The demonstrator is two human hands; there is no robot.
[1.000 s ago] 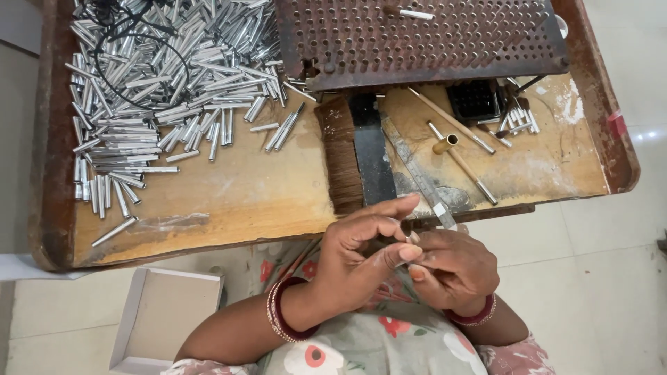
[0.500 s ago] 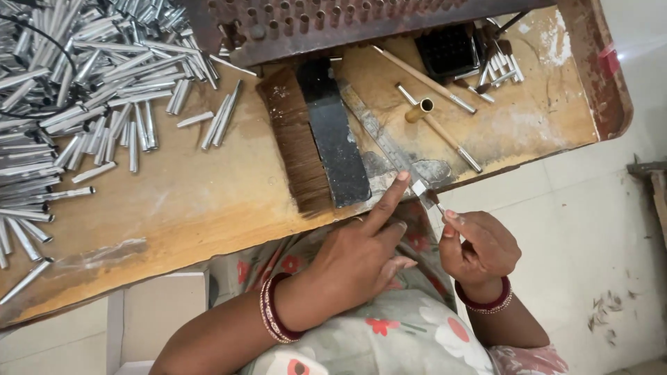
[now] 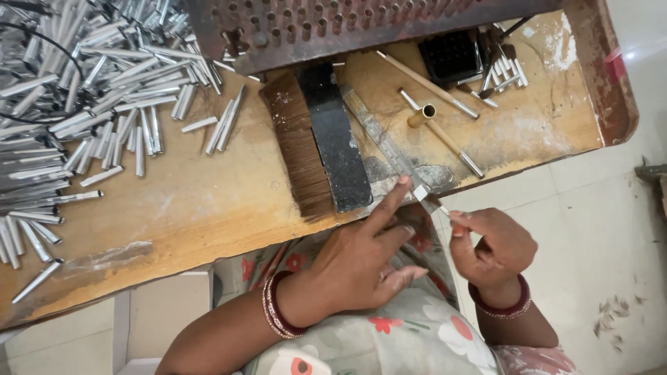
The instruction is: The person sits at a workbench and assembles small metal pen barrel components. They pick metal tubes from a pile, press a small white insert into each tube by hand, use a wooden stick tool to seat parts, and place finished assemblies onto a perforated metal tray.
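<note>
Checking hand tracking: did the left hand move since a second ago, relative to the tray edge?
Yes. The left hand opened from a pinch with the right hand; its forefinger now stretches up to the tray edge, at the small metal piece.

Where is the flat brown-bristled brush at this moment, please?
In the head view, the brush lies on the wooden table near its front edge, right of the pile of metal tubes and just above the left hand.
</note>
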